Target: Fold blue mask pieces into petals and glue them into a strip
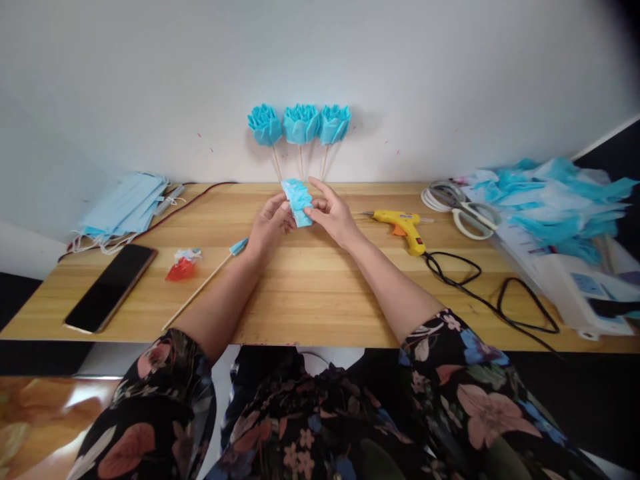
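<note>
Strip of blue cloth petals (300,201), laid over one another, sits between my two hands near the middle of the table's (310,300) back edge. My left hand (274,222) is half curled, thumb and fingers pinching the strip's left side; my right hand (330,212) is spread wider — thumb on the lower right corner, index finger stretched away. Whether the strip touches the wood, I cannot tell from here.

That light hold looks like the weak point: if my right thumb slides, the petals could fan apart, and pulling outward might tear thin cloth. A blue-tipped stick (205,283) lies just beside my left wrist, its bare end by the front edge; a sweep of that forearm could roll it off. Right of my right hand, the yellow glue gun (400,219) points its nozzle inward — hot or cold, I cannot tell — so a careless swing risks a burn. Three blue flowers (301,125) rise above the back edge; raised fingers might knock their stems.
</note>
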A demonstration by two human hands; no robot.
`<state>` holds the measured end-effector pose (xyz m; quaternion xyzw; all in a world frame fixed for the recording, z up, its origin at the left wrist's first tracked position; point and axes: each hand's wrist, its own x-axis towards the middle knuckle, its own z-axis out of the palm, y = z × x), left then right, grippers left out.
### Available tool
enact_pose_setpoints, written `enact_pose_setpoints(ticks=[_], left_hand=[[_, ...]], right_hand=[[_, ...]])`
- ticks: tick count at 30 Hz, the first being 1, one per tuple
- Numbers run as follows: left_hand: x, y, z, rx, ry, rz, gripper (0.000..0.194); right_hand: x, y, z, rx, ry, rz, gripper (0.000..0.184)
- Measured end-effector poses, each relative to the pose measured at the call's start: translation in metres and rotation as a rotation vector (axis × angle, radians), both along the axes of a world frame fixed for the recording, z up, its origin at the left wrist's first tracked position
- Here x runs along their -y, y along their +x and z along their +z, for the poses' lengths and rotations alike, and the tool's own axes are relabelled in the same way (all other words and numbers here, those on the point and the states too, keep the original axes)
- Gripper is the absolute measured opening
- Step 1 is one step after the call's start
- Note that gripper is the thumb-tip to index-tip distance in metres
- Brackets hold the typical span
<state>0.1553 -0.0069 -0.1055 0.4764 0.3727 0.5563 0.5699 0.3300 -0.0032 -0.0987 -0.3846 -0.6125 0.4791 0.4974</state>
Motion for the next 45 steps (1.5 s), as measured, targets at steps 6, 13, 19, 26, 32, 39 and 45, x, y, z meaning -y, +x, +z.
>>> enact_pose_setpoints(ticks=[6,13,19,26,32,39,45], left_hand=[[0.0,0.002,0.003,-0.017,-0.009,-0.006,0.052],[0.001,0.0,0.005,-0.04,0.011,-0.01,0.05],[0.0,0.001,0.001,-0.025,0.028,-0.022,0.054],[-0.004,-0.003,-0.001,0.112,0.061,0.037,0.052],[-0.009,-0.003,-0.008,0.162,0.071,0.033,0.055],[-0.009,-0.006,-0.003,0.164,0.05,0.069,0.051],[-0.005,-0.003,-0.001,0.105,0.071,0.025,0.055]], right_hand=[[0.0,0.001,0.0,0.009,0.003,0.004,0.072],[0.001,0.001,-0.001,0.021,-0.016,0.043,0.078],[0.0,0.002,-0.002,0.033,-0.009,0.027,0.074],[0.0,0.003,0.001,-0.032,-0.057,0.042,0.081],[0.001,-0.001,-0.004,0.02,0.009,0.121,0.087],[-0.012,0.012,-0.011,0.024,0.024,-0.105,0.065],[-0.007,0.007,-0.003,-0.107,-0.065,-0.1,0.068]])
